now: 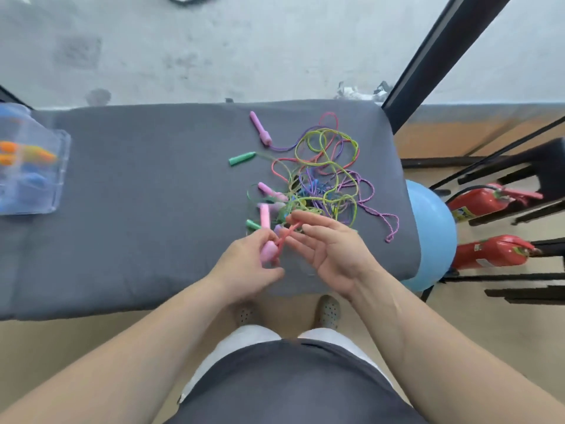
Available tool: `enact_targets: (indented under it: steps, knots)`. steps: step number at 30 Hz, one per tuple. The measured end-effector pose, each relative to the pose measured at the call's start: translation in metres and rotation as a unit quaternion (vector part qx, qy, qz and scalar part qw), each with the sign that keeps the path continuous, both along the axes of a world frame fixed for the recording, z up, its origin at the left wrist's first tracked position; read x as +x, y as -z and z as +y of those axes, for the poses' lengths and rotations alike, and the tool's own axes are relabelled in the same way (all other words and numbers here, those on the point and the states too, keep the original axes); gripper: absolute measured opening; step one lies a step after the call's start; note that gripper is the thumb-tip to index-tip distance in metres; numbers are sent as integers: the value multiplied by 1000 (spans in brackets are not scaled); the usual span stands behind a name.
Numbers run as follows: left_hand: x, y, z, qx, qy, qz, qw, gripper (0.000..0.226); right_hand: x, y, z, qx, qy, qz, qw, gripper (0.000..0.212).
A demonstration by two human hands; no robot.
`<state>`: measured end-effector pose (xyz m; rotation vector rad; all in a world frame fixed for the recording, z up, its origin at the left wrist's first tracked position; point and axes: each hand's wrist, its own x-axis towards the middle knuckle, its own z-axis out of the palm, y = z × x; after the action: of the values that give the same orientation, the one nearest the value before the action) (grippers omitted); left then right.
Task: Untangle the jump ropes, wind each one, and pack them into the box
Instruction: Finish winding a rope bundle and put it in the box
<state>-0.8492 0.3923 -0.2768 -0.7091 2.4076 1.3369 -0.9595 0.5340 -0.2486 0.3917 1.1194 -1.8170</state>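
A tangle of coloured jump ropes (324, 172) lies on the right half of the grey padded table (137, 209). A purple handle (260, 128) and a green handle (242, 158) stick out at its upper left. My left hand (244, 264) grips a pink handle (266, 237) just below the tangle. The red-pink cord (289, 232) runs from that handle up into the pile. My right hand (324, 249) is spread beside it, palm up, fingers straight, with the cord crossing its fingertips. A clear plastic box (33, 166) at the far left holds orange and blue wound ropes.
A blue exercise ball (431, 237) sits off the table's right edge. Two red fire extinguishers (489, 224) lie among black stands on the floor at the right. A black pole (440, 53) rises behind the table's far right corner.
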Motion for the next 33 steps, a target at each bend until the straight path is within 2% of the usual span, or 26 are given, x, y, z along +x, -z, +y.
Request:
enact_targets:
  steps: [3, 5, 7, 8, 9, 12, 13, 15, 18, 20, 23, 25, 28, 33]
  knots:
    - [0, -21, -23, -66, -29, 47, 996, 14, -1, -26, -5, -18, 27, 27, 999, 30]
    - [-1, -36, -38, -82, -21, 62, 994, 16, -2, -41, -5, -11, 32, 48, 998, 33]
    - [-4, -53, -48, -91, -1, 78, 993, 19, -2, -53, -4, 24, -4, 98, 995, 37]
    - [-7, -63, -50, -82, 9, 87, 993, 19, -2, -57, -4, 69, -43, 150, 985, 42]
    - [-10, -72, -52, -60, 20, 99, 993, 16, -2, -60, -3, 128, -90, 219, 963, 49]
    - [-23, -105, -51, -8, 52, 159, 986, 13, -6, -63, -9, 264, -206, 401, 853, 65]
    - [-29, -116, -50, -5, 60, 182, 981, 13, -7, -63, -14, 275, -233, 439, 823, 62]
    - [-43, -141, -47, 0, 62, 227, 972, 13, -12, -60, -25, 265, -270, 484, 789, 38]
    - [-64, -175, -46, -4, 34, 288, 957, 11, -26, -50, -37, 238, -265, 513, 781, 7]
    - [-74, -195, -46, -8, -7, 330, 944, 12, -42, -43, -35, 260, -263, 508, 778, 6]
    - [-85, -219, -50, 24, -110, 394, 912, 13, -73, -31, -21, 311, -304, 511, 741, 10]
    - [-90, -228, -51, 35, -157, 414, 896, 14, -94, -28, -11, 320, -312, 517, 730, 13]
    - [-96, -219, -48, 33, -201, 384, 901, 11, -118, -35, -5, 303, -285, 542, 730, 17]
    - [-79, -160, -43, 13, -266, 247, 932, 12, -130, -77, -13, 222, -194, 567, 770, 22]
